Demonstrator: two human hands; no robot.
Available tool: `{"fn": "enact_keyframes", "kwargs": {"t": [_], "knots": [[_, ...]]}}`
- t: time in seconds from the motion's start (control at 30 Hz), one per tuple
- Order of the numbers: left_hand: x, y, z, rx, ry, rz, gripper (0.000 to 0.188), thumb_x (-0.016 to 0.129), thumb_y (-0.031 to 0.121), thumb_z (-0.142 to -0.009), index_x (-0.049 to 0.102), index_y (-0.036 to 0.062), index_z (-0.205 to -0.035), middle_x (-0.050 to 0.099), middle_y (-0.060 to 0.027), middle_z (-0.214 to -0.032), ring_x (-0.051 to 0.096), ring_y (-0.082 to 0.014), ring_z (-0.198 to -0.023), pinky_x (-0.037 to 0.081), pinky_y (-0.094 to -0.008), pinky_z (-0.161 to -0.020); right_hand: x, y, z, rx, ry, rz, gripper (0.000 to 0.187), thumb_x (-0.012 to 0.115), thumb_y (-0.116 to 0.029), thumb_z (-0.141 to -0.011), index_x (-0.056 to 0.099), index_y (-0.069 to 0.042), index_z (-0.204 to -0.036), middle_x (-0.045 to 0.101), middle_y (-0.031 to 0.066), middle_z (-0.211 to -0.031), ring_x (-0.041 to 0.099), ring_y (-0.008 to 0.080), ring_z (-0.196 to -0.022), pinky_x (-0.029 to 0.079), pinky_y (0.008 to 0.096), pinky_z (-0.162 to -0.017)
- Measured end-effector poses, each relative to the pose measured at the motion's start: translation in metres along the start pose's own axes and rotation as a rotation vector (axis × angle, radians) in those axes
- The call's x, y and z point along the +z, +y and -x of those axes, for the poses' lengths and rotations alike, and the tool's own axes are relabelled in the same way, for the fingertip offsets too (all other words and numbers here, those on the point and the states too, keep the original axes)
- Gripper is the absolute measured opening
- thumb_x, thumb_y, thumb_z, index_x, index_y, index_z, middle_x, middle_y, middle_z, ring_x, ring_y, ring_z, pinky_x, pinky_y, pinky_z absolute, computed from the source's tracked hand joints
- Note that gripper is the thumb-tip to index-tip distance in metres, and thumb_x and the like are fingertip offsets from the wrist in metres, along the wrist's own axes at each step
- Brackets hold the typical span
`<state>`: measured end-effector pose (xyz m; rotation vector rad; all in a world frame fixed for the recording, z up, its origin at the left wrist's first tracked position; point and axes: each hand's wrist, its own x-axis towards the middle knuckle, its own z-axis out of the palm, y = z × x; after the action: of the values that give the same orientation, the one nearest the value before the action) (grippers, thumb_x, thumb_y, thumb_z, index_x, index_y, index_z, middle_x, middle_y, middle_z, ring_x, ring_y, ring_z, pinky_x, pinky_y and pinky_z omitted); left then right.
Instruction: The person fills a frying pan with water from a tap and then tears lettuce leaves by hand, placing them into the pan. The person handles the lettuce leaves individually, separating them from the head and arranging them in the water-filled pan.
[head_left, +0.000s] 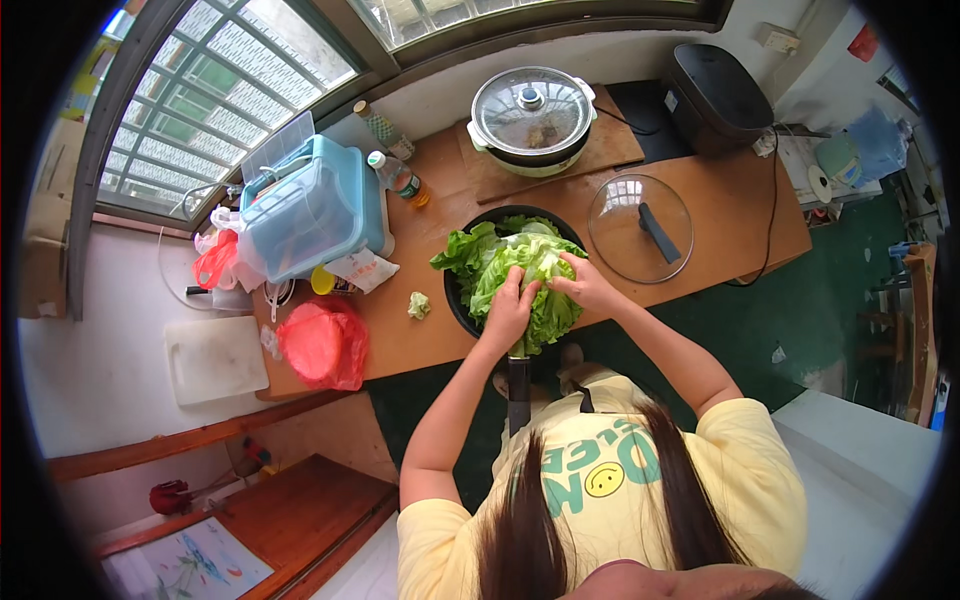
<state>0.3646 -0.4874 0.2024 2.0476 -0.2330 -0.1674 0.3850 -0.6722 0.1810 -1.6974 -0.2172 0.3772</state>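
Note:
A heap of green lettuce leaves [548,242] fills a black frying pan [459,309] at the table's front edge and spills over its rim. The pan's dark handle [519,392] points toward my body. My left hand [508,308] grips the lettuce from the near side, fingers curled in against the leaves. On the right, my right hand [585,284] pinches the same lettuce with thumb and fingers, close to the left fingertips. A small pale lettuce piece [419,305] lies on the table left of the pan.
A glass lid [622,238] lies right of the pan. Behind stands a covered electric pot [532,118] on a wooden board [615,148]. Leftward are a bottle [405,183], a blue lidded box [330,215], a red bag [345,345] and a white cutting board [215,360].

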Motion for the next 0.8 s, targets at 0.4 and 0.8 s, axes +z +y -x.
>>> {"fn": "enact_keyframes", "kwargs": {"t": [0.4,0.8], "knots": [[-0.072,0.009,-0.007,-0.031,-0.449,0.053,0.018,0.056,0.009,-0.087,0.041,0.0001,-0.083,0.044,-0.0073,-0.07,0.038,-0.015,-0.066,0.038,-0.0314,-0.061,-0.024,-0.02,0.001,0.04,-0.305,-0.096,0.053,0.056,-0.017,-0.073,0.048,0.005,-0.12,0.06,0.0106,-0.101,0.055,0.0169,-0.094,0.045,0.0283,-0.08],[-0.047,-0.044,-0.021,0.115,0.14,-0.521,0.048,0.067,0.028,-0.079,0.05,0.0042,-0.117,0.051,-0.0158,-0.111,0.048,-0.0307,-0.102,0.041,-0.0382,-0.087,-0.037,-0.007,-0.002,0.24,-0.282,-0.38,0.056,0.061,-0.014,-0.075,0.041,0.0,-0.126,0.049,0.0083,-0.12,0.046,0.0138,-0.109,0.038,0.0272,-0.092]]}}
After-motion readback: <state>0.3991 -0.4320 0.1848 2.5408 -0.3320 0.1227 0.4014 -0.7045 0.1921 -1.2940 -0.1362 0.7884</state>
